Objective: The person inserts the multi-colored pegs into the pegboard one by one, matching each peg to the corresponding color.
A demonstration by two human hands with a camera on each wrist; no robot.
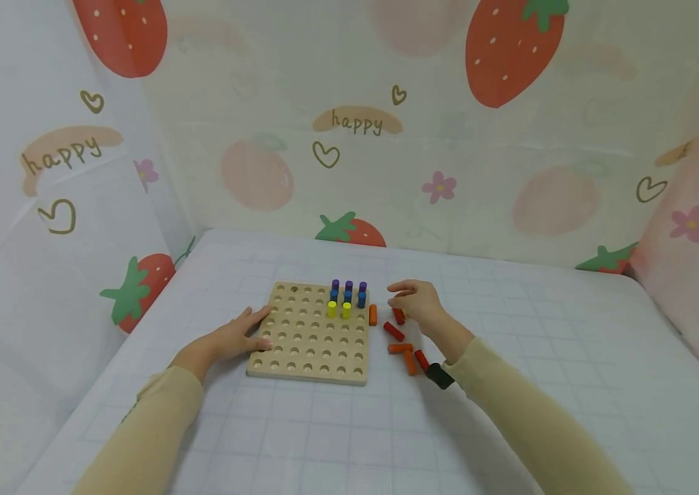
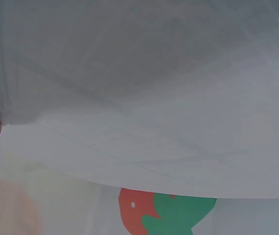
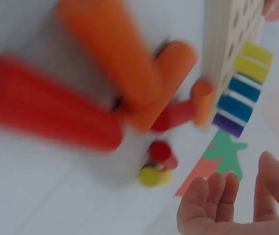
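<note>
A pale wooden pegboard (image 1: 312, 375) with rows of round holes lies on the table. My left hand (image 1: 231, 338) rests at its left edge, the thumb over the top face and the other fingers spread along the side. Upright at the board's back right stand purple pegs (image 1: 349, 285), blue pegs (image 1: 361, 300) and two yellow pegs (image 1: 332, 309). Just right of the board, my right hand (image 1: 422, 304) hovers over loose pegs, fingers loosely bent, thumb and index finger apart, nothing between them. Beneath it lies a red peg (image 1: 398, 316); a loose yellow peg (image 3: 151, 176) shows in the right wrist view.
More red pegs (image 1: 394, 331) and orange pegs (image 1: 409, 362) are scattered between the board and my right forearm. A black object (image 1: 440, 376) shows beside the right sleeve. A white cloth with faint grid lines covers the table (image 1: 300, 440); a strawberry-print curtain (image 1: 361, 185) hangs behind it.
</note>
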